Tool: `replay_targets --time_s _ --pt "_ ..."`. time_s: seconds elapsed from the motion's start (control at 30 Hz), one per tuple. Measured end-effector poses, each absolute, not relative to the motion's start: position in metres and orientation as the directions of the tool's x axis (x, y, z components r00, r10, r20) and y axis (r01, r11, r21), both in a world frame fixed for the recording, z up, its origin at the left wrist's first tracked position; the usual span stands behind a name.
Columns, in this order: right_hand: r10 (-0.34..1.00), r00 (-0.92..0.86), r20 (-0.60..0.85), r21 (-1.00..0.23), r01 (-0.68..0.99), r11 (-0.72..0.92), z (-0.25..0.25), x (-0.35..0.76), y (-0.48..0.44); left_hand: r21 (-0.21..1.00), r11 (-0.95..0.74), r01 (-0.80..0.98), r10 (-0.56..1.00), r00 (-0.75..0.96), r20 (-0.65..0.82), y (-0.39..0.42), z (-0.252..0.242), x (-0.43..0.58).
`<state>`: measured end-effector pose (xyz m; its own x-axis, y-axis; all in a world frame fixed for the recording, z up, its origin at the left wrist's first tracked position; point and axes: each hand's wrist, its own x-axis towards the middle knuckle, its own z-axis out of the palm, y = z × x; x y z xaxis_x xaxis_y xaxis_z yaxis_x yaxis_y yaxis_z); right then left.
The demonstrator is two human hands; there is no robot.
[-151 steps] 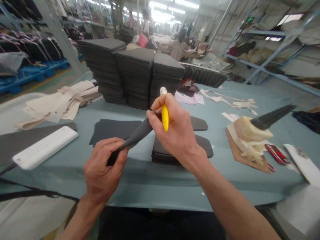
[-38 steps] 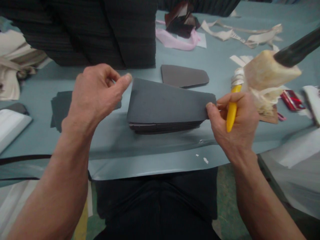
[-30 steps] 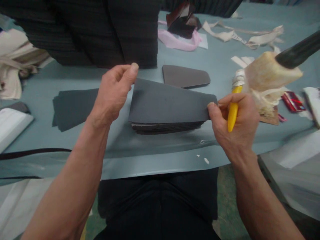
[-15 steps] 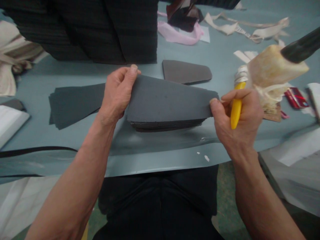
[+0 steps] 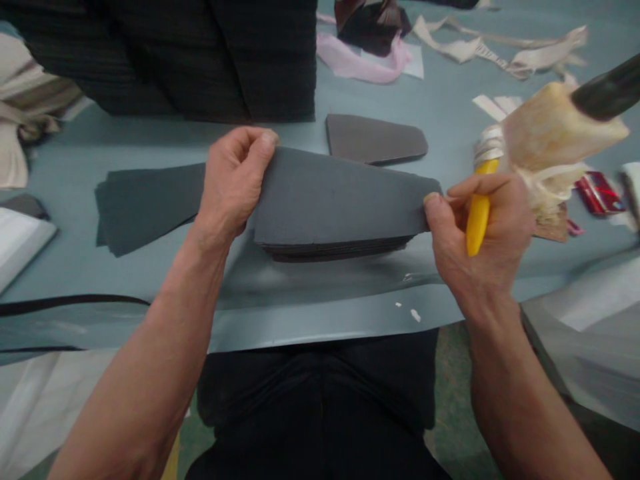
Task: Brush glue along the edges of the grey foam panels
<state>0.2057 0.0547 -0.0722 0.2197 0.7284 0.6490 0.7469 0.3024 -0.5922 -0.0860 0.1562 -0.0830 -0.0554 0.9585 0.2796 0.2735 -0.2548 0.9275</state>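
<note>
A dark grey tapered sheet [image 5: 340, 197] lies over a stack of similar pieces [image 5: 340, 249] in front of me. My left hand [image 5: 237, 173] pinches its wide left end, thumb on top. At the narrow right end, my right hand [image 5: 485, 227] grips the sheet's corner between thumb and finger. That same hand also holds a yellow-handled brush [image 5: 479, 223], its wrapped white upper end pointing away from me. Left of my left hand lies a fan of dark grey sheets [image 5: 150, 203], partly hidden by the wrist. A separate grey tapered piece [image 5: 377, 138] rests just behind the stack.
Tall black stacks [image 5: 200, 60] stand at the back left. A glue-stained pale container [image 5: 545, 127] with a dark handle is at the right, near a red packet [image 5: 600, 193]. Pink cloth [image 5: 363, 59] and beige strips [image 5: 500, 57] lie behind; the table's front edge is near my lap.
Both hands keep their hold on the grey sheet, with hardly any motion. The view has shifted slightly, and my right hand sits a little further right.
</note>
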Motion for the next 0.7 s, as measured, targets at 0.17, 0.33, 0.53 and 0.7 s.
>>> replay_targets --time_s 0.17,0.33,0.53,0.7 --pt "0.718 0.215 0.662 -0.543 0.797 0.263 -0.070 0.204 0.055 0.890 -0.315 0.330 0.937 -0.041 0.347 0.141 -0.079 -0.093" --pt "0.721 0.226 0.655 -0.538 0.810 0.234 -0.069 0.201 0.055 0.864 -0.357 0.355 0.921 -0.019 0.388 0.124 -0.071 -0.099" --pt "0.746 0.248 0.618 -0.595 0.767 0.238 -0.070 0.202 0.056 0.798 -0.320 0.510 0.910 -0.067 0.408 0.118 -0.056 -0.098" --pt "0.769 0.276 0.577 -0.631 0.749 0.204 -0.069 0.202 0.055 0.752 -0.312 0.581 0.893 -0.091 0.441 0.117 -0.048 -0.097"
